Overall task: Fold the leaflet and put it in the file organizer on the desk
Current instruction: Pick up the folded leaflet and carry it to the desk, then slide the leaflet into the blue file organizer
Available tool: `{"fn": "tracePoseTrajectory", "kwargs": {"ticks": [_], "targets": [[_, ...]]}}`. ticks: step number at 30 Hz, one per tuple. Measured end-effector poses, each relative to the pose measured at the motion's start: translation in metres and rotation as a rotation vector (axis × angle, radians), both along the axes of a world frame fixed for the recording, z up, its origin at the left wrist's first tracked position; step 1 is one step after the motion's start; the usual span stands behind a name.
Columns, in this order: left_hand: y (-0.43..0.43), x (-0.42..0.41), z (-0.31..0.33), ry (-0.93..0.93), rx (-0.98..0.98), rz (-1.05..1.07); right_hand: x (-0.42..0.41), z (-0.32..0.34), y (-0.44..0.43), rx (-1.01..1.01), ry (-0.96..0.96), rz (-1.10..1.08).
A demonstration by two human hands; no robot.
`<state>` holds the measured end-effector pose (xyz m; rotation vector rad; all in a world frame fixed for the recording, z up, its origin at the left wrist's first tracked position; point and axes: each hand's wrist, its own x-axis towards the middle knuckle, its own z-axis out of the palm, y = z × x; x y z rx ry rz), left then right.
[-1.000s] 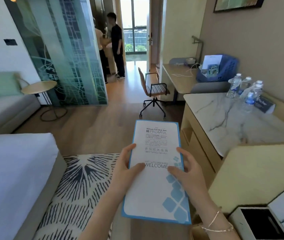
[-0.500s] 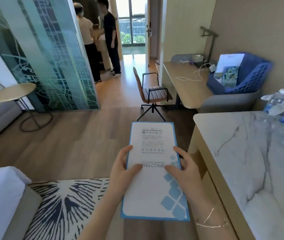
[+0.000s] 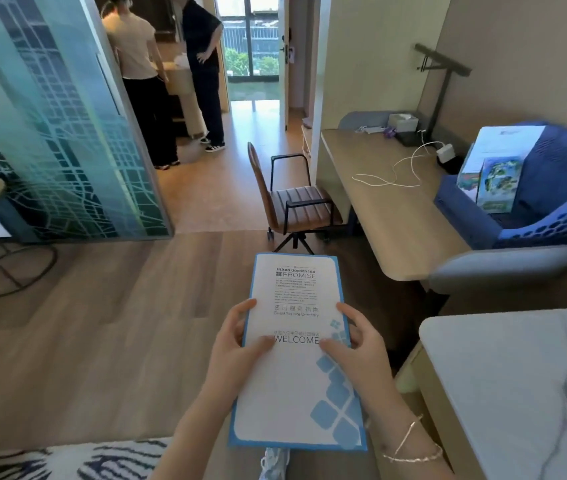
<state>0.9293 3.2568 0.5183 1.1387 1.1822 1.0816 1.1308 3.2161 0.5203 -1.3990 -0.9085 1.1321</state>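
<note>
I hold a folded white leaflet (image 3: pixel 292 375) with a blue border and the word WELCOME in front of me, above the wooden floor. My left hand (image 3: pixel 237 348) grips its left edge, thumb on the front. My right hand (image 3: pixel 361 344) grips its right edge the same way. The blue perforated file organizer (image 3: pixel 552 216) stands on the wooden desk (image 3: pixel 396 216) at the right, with papers and a colourful booklet (image 3: pixel 498 183) inside it.
A brown office chair (image 3: pixel 292 199) stands beside the desk. A white cable (image 3: pixel 393 174), a charger and a lamp lie on the desk. A marble-topped counter (image 3: pixel 517 375) is at the near right. Two people stand in the doorway ahead. A glass partition (image 3: pixel 50 133) and a round side table are on the left.
I have walked forward toward the desk. The organizer, desk and chair appear larger and nearer, and the bed and water bottles have left the view. Both hands hold the leaflet as before.
</note>
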Motion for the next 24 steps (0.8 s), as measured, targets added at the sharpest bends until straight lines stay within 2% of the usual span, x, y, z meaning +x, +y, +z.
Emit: {"fn": "tracePoseTrajectory", "kwargs": {"ticks": [3, 10, 19, 24], "targets": [[0.102, 0.017, 0.0, -0.01, 0.015, -0.056, 0.015, 0.004, 0.088, 0.022, -0.02, -0.05], [0.301, 0.091, 0.042, -0.019, 0.036, -0.262, 0.077, 0.031, 0.247, 0.076, 0.031, -0.266], [0.457, 0.214, 0.024, -0.022, -0.03, -0.467, 0.174, 0.008, 0.373, 0.022, 0.066, -0.495], [0.536, 0.294, 0.029, 0.0, -0.043, -0.586, 0.239, 0.014, 0.433, 0.023, -0.018, -0.648]]}}
